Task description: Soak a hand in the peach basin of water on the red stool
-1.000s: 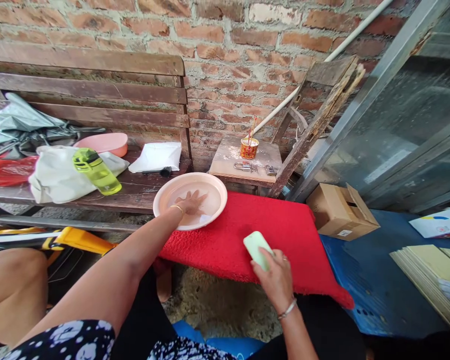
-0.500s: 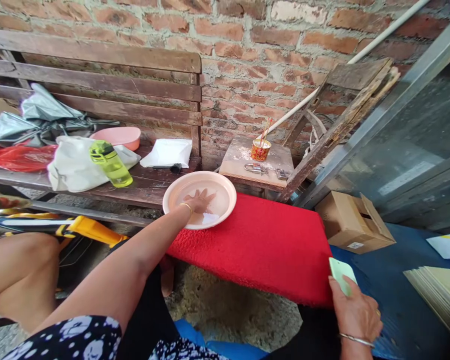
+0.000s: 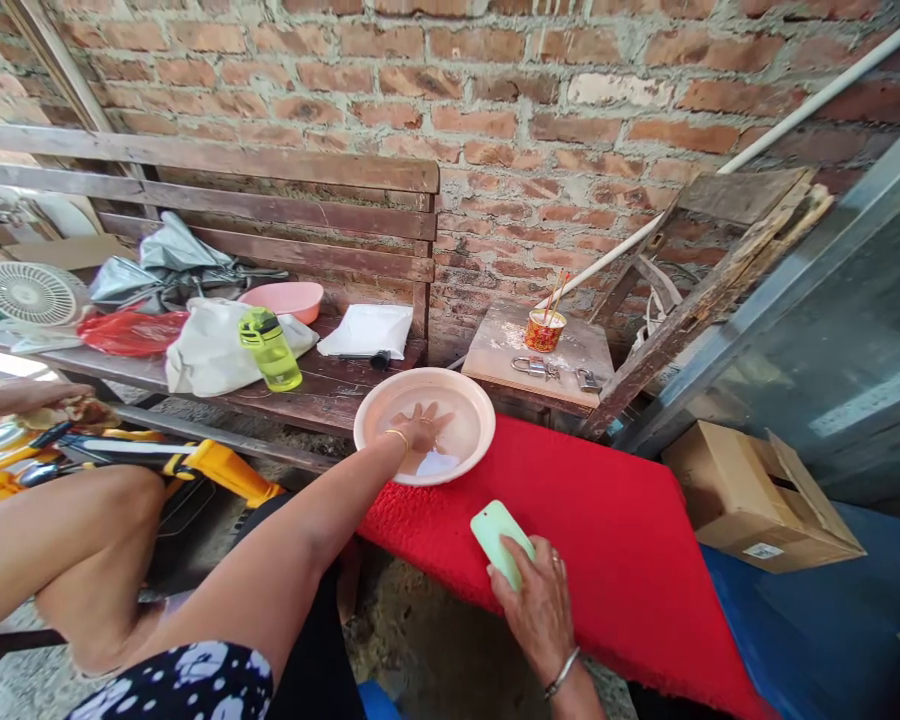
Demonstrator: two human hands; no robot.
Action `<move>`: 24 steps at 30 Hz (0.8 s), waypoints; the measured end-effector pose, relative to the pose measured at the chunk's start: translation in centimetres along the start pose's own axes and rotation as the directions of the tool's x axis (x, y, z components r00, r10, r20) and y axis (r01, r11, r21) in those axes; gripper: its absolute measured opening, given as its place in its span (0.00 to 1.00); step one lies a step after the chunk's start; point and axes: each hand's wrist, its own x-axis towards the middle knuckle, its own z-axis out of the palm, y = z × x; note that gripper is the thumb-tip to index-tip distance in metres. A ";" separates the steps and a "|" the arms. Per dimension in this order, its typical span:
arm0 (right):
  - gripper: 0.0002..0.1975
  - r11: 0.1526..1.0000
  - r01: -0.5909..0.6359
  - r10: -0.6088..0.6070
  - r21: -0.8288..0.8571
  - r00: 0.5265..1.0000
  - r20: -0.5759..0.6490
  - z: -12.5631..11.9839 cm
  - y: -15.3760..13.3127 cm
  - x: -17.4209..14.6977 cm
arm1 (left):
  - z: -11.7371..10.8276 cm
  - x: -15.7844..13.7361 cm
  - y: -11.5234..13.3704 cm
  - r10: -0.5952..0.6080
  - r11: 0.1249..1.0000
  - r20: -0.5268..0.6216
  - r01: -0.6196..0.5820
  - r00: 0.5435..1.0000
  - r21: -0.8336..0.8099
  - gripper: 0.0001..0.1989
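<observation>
My left hand (image 3: 422,430) lies palm down inside a pale pink basin (image 3: 480,455), its fingers spread in what looks like shallow cloudy water. A gold bangle is on that wrist. Beside the hand is a white patch; I cannot tell whether it is an object or a reflection. Over the red-covered bench (image 3: 615,540), my right hand (image 3: 536,600) is closed around a pale green phone-shaped slab (image 3: 493,532). The slab is flat, with rounded corners and a small dark dot near one corner. It is tilted toward the basin, apart from it.
On the wooden bench are a green bottle (image 3: 271,355), white bag (image 3: 214,350), pink bowl (image 3: 292,297) and fan (image 3: 34,293). A small stool (image 3: 487,345) holds a cup of sticks (image 3: 545,330) and padlocks (image 3: 529,366). A cardboard box (image 3: 750,505) stands right; another person's knee (image 3: 120,500) is left.
My right hand has brought the pale green slab left from the far right end, over the red bench. My left hand stays spread in the basin. The view has turned left.
</observation>
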 end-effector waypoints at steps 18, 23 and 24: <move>0.36 0.953 -0.291 0.303 0.089 0.932 -0.199 -5.5 7.1 -0.6 | 1.0 1.8 -0.6 0.001 0.999 -0.025 -0.002 1.000 -0.045 0.54; 0.23 0.998 0.054 -0.053 0.037 0.997 -0.049 0.6 -0.4 1.5 | 1.1 1.9 -0.8 0.011 0.999 -0.035 -0.012 0.999 -0.035 0.55; 0.23 0.998 0.056 -0.056 0.012 0.998 -0.041 0.5 -0.2 1.7 | 1.1 1.9 -0.8 0.009 0.999 -0.030 -0.010 1.000 -0.033 0.57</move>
